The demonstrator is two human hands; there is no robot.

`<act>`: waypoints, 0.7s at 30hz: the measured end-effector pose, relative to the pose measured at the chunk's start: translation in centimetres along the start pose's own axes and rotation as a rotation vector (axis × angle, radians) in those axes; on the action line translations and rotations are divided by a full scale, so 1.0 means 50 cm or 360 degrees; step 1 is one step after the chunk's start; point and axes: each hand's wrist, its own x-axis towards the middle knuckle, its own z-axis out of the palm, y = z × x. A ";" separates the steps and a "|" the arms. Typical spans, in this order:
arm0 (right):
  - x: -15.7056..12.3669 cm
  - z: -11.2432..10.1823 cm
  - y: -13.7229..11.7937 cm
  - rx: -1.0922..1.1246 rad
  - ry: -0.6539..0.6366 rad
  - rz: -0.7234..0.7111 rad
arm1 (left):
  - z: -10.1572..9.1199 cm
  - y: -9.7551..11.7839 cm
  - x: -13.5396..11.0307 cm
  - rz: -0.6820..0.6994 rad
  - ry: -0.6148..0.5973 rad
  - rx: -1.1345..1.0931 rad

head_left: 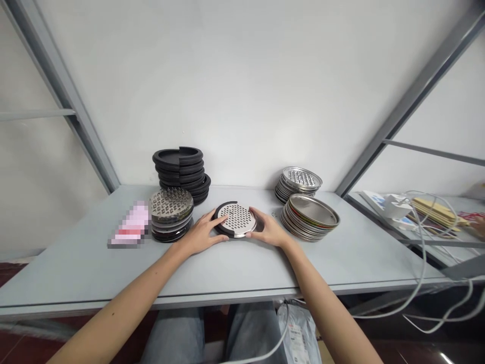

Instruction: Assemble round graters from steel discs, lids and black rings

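Observation:
A round perforated metal disc lies in a black ring on the grey table, in the middle. My left hand rests on its left edge, fingers spread over the ring and disc. My right hand presses against its right edge, fingers curved around the rim. Both hands grip the assembly from either side.
A stack of black rings stands at the back left, with a pile of assembled grater discs in front of it. Two stacks of metal plates sit to the right. A blurred pink item lies left. White cables hang at right.

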 end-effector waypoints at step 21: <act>-0.001 -0.002 -0.011 -0.0013 -0.0033 -0.0002 | -0.002 -0.005 -0.001 0.0084 0.0122 0.0108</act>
